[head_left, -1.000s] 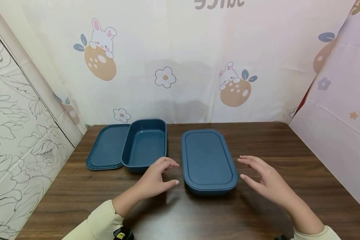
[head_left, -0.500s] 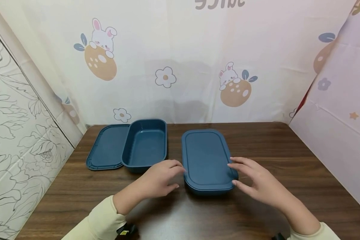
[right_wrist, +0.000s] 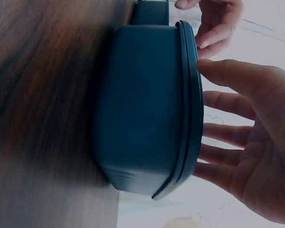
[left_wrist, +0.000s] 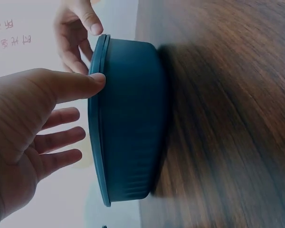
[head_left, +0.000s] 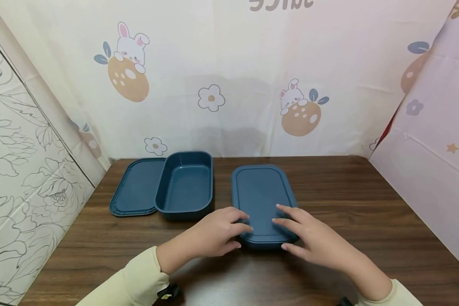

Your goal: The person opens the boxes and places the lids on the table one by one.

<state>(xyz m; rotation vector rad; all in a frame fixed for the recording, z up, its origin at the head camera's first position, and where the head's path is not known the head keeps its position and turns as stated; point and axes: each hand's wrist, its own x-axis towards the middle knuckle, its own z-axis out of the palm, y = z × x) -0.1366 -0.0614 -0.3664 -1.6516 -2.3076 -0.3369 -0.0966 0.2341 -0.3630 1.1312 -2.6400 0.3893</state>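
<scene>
A dark blue rectangular food container stands in the middle of the table, its matching lid point(head_left: 258, 187) on top. My left hand point(head_left: 216, 233) is at the lid's near left edge, fingers over the lid and thumb point(left_wrist: 88, 85) by the rim. Over the near right part lies my right hand point(head_left: 310, 238), its fingers spread above the lid and its thumb at the near edge. Both wrist views show the container's side wall point(left_wrist: 133, 114) below the lid; the right thumb point(right_wrist: 218, 71) is close to the rim. Whether the fingertips press the lid is hard to tell.
A second dark blue container point(head_left: 185, 187), uncovered, stands to the left. Its rim overlaps a loose blue lid point(head_left: 137, 187) lying on the wooden table point(head_left: 348, 187). A printed curtain point(head_left: 237, 63) closes off the back, and a floral panel point(head_left: 26, 170) the left.
Both hands have moved inward, from either side of the lidded container to over its near end. The container, the uncovered one and the loose lid have stayed in place.
</scene>
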